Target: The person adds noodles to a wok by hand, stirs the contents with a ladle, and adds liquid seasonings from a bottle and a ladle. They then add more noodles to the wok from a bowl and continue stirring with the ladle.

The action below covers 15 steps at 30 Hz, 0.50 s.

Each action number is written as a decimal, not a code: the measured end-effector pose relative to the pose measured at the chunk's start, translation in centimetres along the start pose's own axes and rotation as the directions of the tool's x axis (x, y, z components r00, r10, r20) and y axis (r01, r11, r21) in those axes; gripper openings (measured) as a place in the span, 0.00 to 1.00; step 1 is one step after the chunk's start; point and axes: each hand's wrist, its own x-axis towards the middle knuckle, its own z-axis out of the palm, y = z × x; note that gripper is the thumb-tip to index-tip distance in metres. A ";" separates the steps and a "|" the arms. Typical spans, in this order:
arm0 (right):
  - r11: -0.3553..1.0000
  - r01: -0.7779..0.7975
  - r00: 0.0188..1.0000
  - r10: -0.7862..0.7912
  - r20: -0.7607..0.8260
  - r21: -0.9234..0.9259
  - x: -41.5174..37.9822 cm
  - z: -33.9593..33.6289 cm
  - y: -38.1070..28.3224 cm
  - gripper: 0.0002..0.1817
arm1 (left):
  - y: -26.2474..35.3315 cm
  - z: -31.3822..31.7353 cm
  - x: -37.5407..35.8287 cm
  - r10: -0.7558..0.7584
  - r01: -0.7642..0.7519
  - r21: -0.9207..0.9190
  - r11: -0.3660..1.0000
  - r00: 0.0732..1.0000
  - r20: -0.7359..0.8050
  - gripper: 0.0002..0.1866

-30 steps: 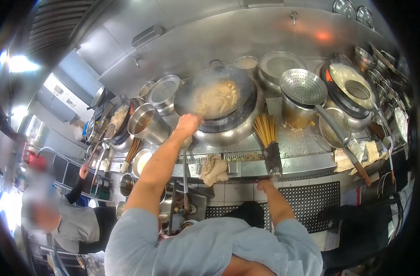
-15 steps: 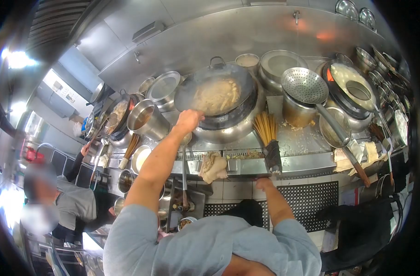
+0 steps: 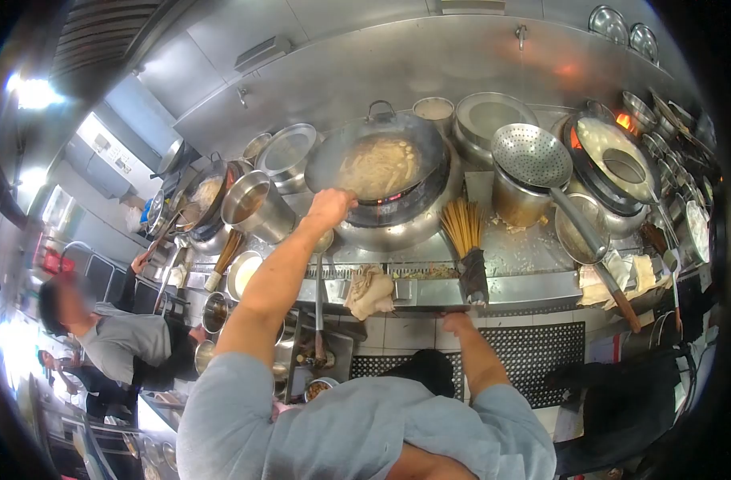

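My left hand (image 3: 333, 208) is closed on the near edge of a dark wok (image 3: 324, 164), where its grip hides what it holds. Pale strips of food in bubbling liquid (image 3: 381, 164) fill the middle of the wok, and steam rises off them. The wok rests on a round burner (image 3: 401, 232), with a red glow showing under its near rim. Low at the counter's front edge is my right hand (image 3: 459, 322), its fingers mostly hidden. Between my hands, a folded beige cloth (image 3: 370, 292) hangs over that edge, beside a ladle (image 3: 320, 296).
A bamboo brush (image 3: 463, 228) stands right of the wok. Beyond it, a perforated strainer (image 3: 531, 156) sits on a pot, its long handle reaching forward. Flames show by the right wok (image 3: 613, 156). Leftward are a metal pot (image 3: 257, 206) and a co-worker (image 3: 133, 344) at another wok.
A red glow now shows beneath the wok's near rim, and flames have appeared at the right burner. The co-worker's head has shifted. My hands have barely moved.
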 end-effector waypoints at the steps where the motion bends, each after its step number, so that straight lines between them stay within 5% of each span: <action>1: 1.000 0.014 1.000 -0.014 -0.001 -0.013 -0.3 -0.1 0.1 0.22 | 0.1 0.0 0.1 -0.009 0.009 0.001 1.000 1.000 0.009 0.09; 15: 0.999 0.022 1.000 -0.022 0.011 -0.030 -0.8 -0.5 -0.3 0.20 | 0.7 -0.4 0.2 -0.019 0.019 -0.044 0.999 1.000 -0.012 0.09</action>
